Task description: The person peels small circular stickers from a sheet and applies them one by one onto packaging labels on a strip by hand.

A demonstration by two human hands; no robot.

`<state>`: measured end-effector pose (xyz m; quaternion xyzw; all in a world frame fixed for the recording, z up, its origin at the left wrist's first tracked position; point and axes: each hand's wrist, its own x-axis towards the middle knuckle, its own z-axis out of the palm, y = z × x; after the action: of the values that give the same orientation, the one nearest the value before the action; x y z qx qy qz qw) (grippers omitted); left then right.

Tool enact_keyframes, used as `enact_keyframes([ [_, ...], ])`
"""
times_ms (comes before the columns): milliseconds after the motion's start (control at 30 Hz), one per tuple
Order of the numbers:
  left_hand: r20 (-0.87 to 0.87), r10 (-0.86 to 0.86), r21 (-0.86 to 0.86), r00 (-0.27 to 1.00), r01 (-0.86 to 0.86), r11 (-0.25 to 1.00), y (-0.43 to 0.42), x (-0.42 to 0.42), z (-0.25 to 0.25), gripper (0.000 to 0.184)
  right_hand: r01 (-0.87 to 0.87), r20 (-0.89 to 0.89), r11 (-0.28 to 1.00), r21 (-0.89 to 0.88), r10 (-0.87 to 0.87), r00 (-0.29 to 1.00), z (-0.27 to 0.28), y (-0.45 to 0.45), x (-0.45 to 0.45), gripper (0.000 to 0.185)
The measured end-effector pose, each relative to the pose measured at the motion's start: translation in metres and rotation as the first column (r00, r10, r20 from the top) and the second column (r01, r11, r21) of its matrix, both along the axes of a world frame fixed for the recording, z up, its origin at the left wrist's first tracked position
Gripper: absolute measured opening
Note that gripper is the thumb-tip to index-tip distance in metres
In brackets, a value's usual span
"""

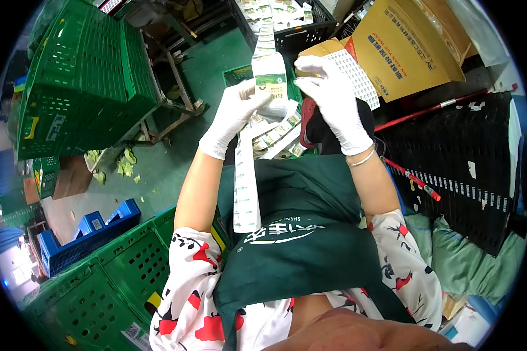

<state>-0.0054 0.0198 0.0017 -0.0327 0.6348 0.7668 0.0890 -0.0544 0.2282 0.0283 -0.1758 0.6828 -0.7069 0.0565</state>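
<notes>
My left hand point(235, 112), in a white glove, is closed on a strip of printed labels point(270, 83), green and white. The strip runs up to a black crate at the top, and a long white length of it point(246, 193) hangs down over the green apron. My right hand point(332, 96), also gloved, is just right of the strip with its fingers bent and apart. I make out nothing held between them. Below the hands, a heap of folded label strips point(272, 137) lies in a green crate point(235, 76), partly hidden by the hands.
A black crate point(304, 38) at the top holds more labels. To its right are a cardboard box point(407, 47) and a white dotted sheet point(354, 73). Green crates point(82, 88) are stacked at left, black ones point(451, 158) at right. Leaves point(125, 164) litter the floor.
</notes>
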Motion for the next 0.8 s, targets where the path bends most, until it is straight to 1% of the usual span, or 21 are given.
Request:
enact_keyframes([
  [33, -0.017, -0.016, -0.055, 1.0, 0.015, 0.998, 0.001, 0.0, -0.001, 0.031, -0.01, -0.037, 0.999, 0.049, 0.012, 0.999, 0.002, -0.006, 0.001, 0.031],
  [100, -0.031, -0.05, -0.059, 0.998, 0.048, 0.997, 0.007, 0.0, 0.002, 0.03, -0.014, -0.106, 0.993, 0.113, 0.026, 0.994, -0.004, -0.017, 0.001, 0.032],
  [133, -0.037, -0.064, -0.063, 0.997, 0.062, 0.996, 0.008, 0.001, 0.003, 0.029, 0.04, -0.233, 0.98, 0.193, 0.006, 0.972, -0.003, -0.022, 0.001, 0.032],
  [167, 0.013, -0.088, -0.077, 0.996, 0.088, 0.993, 0.006, -0.001, -0.001, 0.032, 0.041, -0.25, 0.972, 0.23, 0.019, 0.968, -0.003, -0.026, 0.002, 0.033],
  [200, 0.02, -0.095, -0.087, 0.995, 0.096, 0.992, 0.005, -0.001, -0.003, 0.032, 0.043, -0.266, 0.963, 0.267, 0.031, 0.963, -0.003, -0.028, 0.003, 0.034],
  [267, 0.032, -0.113, -0.103, 0.993, 0.115, 0.988, 0.004, -0.002, -0.007, 0.031, 0.221, -0.381, 0.87, 0.44, -0.042, 0.923, -0.01, -0.029, 0.004, 0.042],
  [300, 0.007, -0.098, -0.215, 0.995, 0.097, 0.972, 0.003, -0.004, -0.009, 0.03, 0.313, -0.443, 0.801, 0.51, -0.067, 0.894, -0.012, -0.028, 0.003, 0.046],
  [333, 0.006, -0.061, -0.166, 0.998, 0.061, 0.984, 0.001, -0.002, -0.01, 0.029, 0.478, -0.577, 0.716, 0.508, -0.128, 0.806, -0.01, -0.021, -0.002, 0.055],
  [400, 0.008, 0.015, -0.064, 1.0, -0.015, 0.998, 0.002, 0.002, 0.006, 0.027, 0.481, -0.442, 0.65, 0.589, -0.239, 0.865, -0.027, -0.004, -0.02, 0.062],
  [433, 0.013, 0.013, -0.131, 1.0, -0.011, 0.991, -0.002, -0.001, 0.003, 0.027, 0.42, -0.348, 0.723, 0.548, -0.26, 0.901, -0.034, 0.005, -0.023, 0.058],
  [467, -0.033, 0.051, -0.13, 0.998, -0.055, 0.99, -0.002, -0.004, 0.0, 0.027, 0.344, -0.203, 0.806, 0.482, -0.28, 0.938, -0.033, 0.008, -0.02, 0.05],
  [500, -0.079, 0.088, -0.127, 0.993, -0.098, 0.987, -0.001, -0.007, -0.003, 0.027, 0.171, -0.029, 0.903, 0.393, -0.174, 0.984, -0.026, 0.007, -0.009, 0.044],
  [533, -0.124, 0.123, -0.122, 0.985, -0.138, 0.983, 0.0, -0.01, -0.005, 0.027, 0.006, 0.131, 0.963, 0.269, -0.043, 0.99, -0.015, 0.005, 0.006, 0.039],
  [600, -0.202, 0.18, -0.222, 0.963, -0.224, 0.949, 0.005, -0.014, -0.003, 0.027, -0.255, 0.23, 0.888, 0.383, 0.176, 0.957, 0.015, -0.009, 0.039, 0.031],
  [667, -0.281, 0.257, -0.226, 0.925, -0.324, 0.918, 0.018, -0.016, 0.003, 0.027, -0.345, 0.33, 0.89, 0.297, 0.243, 0.912, -0.004, -0.023, 0.057, 0.028],
  [767, -0.207, 0.351, -0.239, 0.913, -0.395, 0.887, 0.013, -0.019, 0.008, 0.026, -0.276, 0.239, 0.92, 0.279, 0.212, 0.948, -0.009, -0.025, 0.054, 0.025],
  [800, -0.183, 0.381, -0.167, 0.906, -0.411, 0.896, 0.012, -0.014, 0.017, 0.026, -0.269, 0.198, 0.924, 0.272, 0.219, 0.955, -0.009, -0.025, 0.053, 0.024],
])
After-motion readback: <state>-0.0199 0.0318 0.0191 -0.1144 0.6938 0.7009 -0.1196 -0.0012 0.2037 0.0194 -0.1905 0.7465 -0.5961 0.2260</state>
